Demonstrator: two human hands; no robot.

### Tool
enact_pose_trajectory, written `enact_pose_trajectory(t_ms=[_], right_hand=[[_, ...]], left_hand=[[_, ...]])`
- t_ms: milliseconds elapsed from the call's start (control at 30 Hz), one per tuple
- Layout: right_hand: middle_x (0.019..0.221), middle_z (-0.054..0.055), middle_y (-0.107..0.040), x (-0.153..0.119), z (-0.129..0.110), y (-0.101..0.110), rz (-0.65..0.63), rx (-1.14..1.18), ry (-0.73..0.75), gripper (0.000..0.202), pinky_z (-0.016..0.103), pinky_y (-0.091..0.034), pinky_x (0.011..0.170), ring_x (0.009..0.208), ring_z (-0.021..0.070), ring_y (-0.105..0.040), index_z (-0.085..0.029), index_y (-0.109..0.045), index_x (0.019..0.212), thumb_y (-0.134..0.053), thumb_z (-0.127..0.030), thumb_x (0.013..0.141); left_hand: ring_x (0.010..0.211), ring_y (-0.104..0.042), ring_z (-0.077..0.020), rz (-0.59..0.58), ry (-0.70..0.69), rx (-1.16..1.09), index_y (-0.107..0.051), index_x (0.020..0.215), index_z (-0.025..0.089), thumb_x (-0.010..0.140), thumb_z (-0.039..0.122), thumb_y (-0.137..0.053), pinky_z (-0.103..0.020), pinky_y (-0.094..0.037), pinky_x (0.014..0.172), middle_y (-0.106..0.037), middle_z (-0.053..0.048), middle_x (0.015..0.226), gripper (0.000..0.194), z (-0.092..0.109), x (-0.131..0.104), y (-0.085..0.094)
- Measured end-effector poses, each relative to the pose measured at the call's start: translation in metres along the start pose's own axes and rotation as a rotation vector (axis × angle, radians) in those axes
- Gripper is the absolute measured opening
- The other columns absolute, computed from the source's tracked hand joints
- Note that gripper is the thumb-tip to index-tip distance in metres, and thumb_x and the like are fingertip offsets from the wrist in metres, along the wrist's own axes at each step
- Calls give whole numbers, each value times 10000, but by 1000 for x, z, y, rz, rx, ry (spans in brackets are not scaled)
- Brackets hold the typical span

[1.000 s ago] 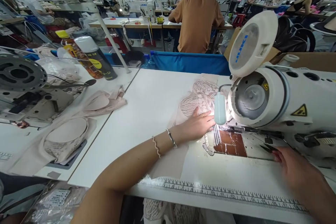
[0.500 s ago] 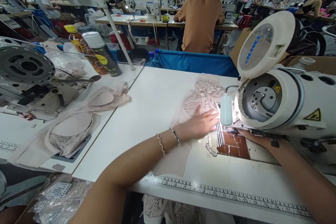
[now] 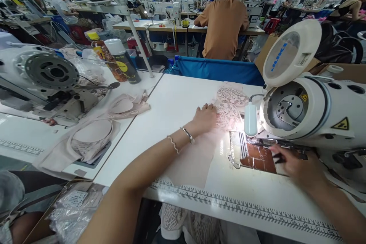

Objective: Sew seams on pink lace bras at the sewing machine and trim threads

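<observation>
The left hand [image 3: 205, 118] lay on the left edge of the lace [image 3: 227, 112], fingers close together and slightly bent; whether they pinched it could not be told. The lace was spread on the white surface [image 3: 183, 93], just left of the lamp [image 3: 251, 120]. Near the machine [image 3: 323, 110], the right hand [image 3: 287, 158] was curled around a small dark tool [image 3: 278, 156] beside the brown plate [image 3: 260, 159].

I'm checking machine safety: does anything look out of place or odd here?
Yes: on the machine by the right hand, the round cover stands open, oddly leaving the disc inside exposed.
</observation>
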State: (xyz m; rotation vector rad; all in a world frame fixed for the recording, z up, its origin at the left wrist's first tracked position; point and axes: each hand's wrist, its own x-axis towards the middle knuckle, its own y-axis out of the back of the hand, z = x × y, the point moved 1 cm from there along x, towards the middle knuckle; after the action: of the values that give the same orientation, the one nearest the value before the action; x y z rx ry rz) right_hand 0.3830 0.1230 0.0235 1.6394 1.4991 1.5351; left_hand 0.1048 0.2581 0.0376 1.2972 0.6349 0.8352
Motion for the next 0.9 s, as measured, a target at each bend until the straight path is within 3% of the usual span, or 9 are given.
enact_pose_trajectory(t_ms=[100, 200, 333, 467, 567, 700, 767, 833, 900], right_hand=[[845, 58, -706, -18, -49, -15, -19, -5, 50, 247, 299, -527, 645, 744, 201, -677, -237, -685, 918, -444, -237, 968], [891, 58, -657, -16, -94, -32, 36, -58, -99, 253, 297, -493, 575, 736, 212, -661, -229, -630, 1077, -447, -392, 1014], [746, 12, -538, -14, -125, -49, -20, -101, -198, 375, 276, -339, 412, 515, 182, -531, -242, -520, 805, -462, -573, 971], [796, 25, -539, -40, -139, -31, -34, 173, -35, 252, 267, -443, 510, 626, 173, -575, -241, -458, 740, -494, -359, 961], [766, 22, -582, -70, -150, -2, -226, 459, 62, 204, 257, -458, 538, 640, 166, -582, -236, -468, 736, -508, -247, 935], [669, 5, -558, -112, -160, 29, -526, 644, 42, 237, 266, -463, 552, 602, 166, -549, -232, -469, 703, -528, -287, 927], [646, -10, -526, -127, -158, 36, -637, 660, -6, 270, 264, -462, 553, 593, 161, -517, -233, -471, 689, -601, -351, 894], [670, -17, -550, -136, -152, 38, -744, 686, -62, 261, 254, -457, 555, 616, 161, -522, -235, -558, 755, -710, -432, 835], [707, -11, -598, -138, -147, 37, -832, 730, -109, 312, 239, -436, 539, 631, 161, -537, -243, -686, 955, -756, -511, 813]], left_hand=[[1045, -626, -302, -79, -46, 22, -639, 1017, 70, 930, -6, -410, -398, -545, 816, -651, -207, 1086, 256, -3, -33, 4], [851, -638, -236, -101, -144, 11, -616, 905, 119, 933, 13, -456, -331, -541, 701, -653, -122, 926, 193, 13, -84, -3], [958, -613, -258, 66, -231, 5, -560, 999, 137, 961, 131, -549, -388, -544, 814, -636, -116, 1018, 39, 37, -144, -14], [783, -609, -218, -17, -151, -31, -543, 1033, 147, 995, 173, -514, -338, -529, 660, -633, -78, 906, 55, 53, -190, -13], [719, -596, -189, -122, -268, -97, -583, 1084, 164, 976, 179, -551, -325, -505, 638, -642, -67, 927, 114, 65, -218, -4], [1124, -582, -289, -142, -590, -260, -666, 822, 174, 899, 348, -721, -445, -469, 952, -641, -106, 1196, 199, 76, -240, 8], [1241, -536, -282, -212, -753, -430, -661, 729, 182, 828, 358, -801, -443, -399, 1075, -620, -64, 1320, 246, 78, -245, 6], [1071, -609, -210, -332, -828, -594, -589, 616, 191, 811, 315, -811, -362, -444, 1010, -702, -36, 1116, 320, 79, -248, -3], [723, -569, -139, -460, -783, -749, -489, 557, 198, 855, 294, -753, -279, -479, 767, -647, 3, 735, 410, 81, -249, -13]])
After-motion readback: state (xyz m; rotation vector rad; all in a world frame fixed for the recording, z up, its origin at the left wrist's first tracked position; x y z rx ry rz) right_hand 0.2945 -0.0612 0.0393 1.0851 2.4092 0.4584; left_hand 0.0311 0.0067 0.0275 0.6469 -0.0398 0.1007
